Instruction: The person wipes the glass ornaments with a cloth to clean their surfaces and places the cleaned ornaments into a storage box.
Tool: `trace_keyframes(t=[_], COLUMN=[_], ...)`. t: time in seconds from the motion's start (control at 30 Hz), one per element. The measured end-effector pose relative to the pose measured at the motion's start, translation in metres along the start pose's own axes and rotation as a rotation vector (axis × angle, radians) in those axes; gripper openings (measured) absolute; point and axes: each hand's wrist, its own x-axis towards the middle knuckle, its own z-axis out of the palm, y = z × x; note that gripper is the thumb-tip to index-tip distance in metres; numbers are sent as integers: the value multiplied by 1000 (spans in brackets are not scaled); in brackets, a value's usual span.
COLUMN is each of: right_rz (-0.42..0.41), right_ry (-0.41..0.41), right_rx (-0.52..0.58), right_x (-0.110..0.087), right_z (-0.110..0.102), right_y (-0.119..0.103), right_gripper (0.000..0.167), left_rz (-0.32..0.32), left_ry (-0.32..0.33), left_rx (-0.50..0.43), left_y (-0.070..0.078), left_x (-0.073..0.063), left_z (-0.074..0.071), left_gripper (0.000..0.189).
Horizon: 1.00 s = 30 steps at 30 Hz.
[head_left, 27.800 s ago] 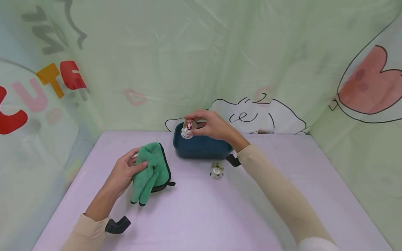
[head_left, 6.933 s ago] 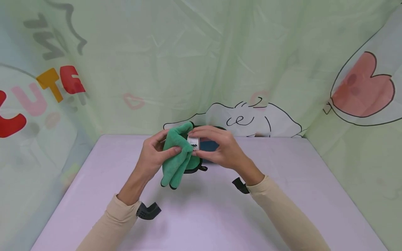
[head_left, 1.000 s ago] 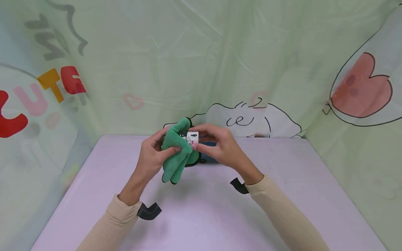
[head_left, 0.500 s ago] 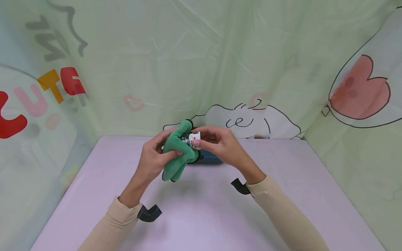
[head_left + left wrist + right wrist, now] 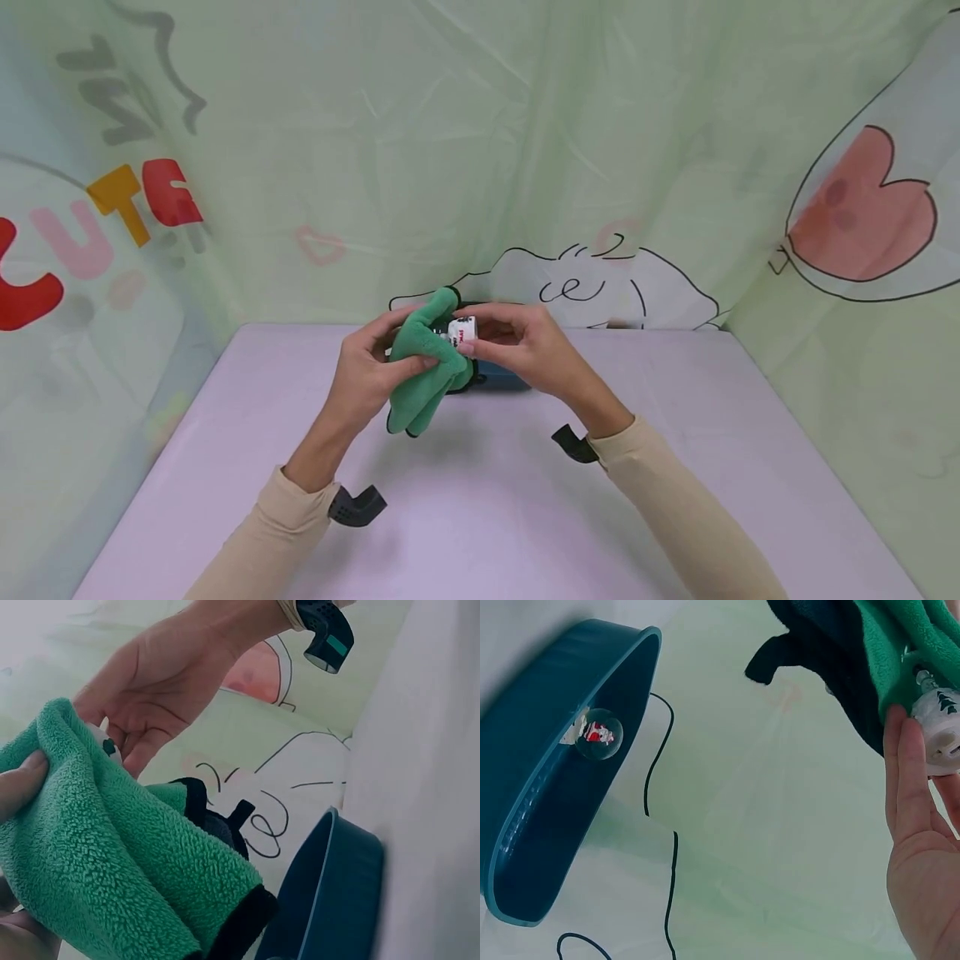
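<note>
My left hand (image 5: pixel 358 373) grips a folded green cloth (image 5: pixel 420 358) with black edging, thumb on top, raised above the table. My right hand (image 5: pixel 543 350) pinches the white base of a small snow globe (image 5: pixel 463 331), tipped on its side. Its clear dome end is tucked into the fold of the cloth and mostly hidden. Red lettering on the base shows in the head view, and dark green trees on the globe (image 5: pixel 939 724) show in the right wrist view. Behind the hands stands a blue basin (image 5: pixel 501 379), partly covered by them.
Another snow globe (image 5: pixel 600 733), with a red-and-white Santa figure, rests inside the basin in the right wrist view. A pale lilac table (image 5: pixel 480 517) stretches in front of the hands. Printed curtains (image 5: pixel 420 167) hang at the back and both sides.
The Santa globe, held over the basin 27.8 s ago, is now inside it; the other globe left the table for my right hand. Within the last second its base has turned against the cloth.
</note>
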Motion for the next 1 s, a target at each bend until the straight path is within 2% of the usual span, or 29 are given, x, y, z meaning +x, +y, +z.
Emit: trace_keyframes(t=[0.17,0.43,0.77,1.0], right_rz=[-69,-258,-532,-619], right_ry=[-17,-36,10,27], right_rx=[-29,-63,-296,-324], right_x=[-1,-1,3,4], right_z=[0,-1,-2,0], right_y=[1,5,5,5], right_gripper=[40,44,50,49], left_rz=[-29,-77,-157,-191], left_ry=[2,-2,9,-3], left_rx=[-11,-78,-106,-132], left_y=[0,1,1,4], left_x=[1,0,2,3], left_z=[-1,-2,-5,-6], left_gripper=[58,54,52,52])
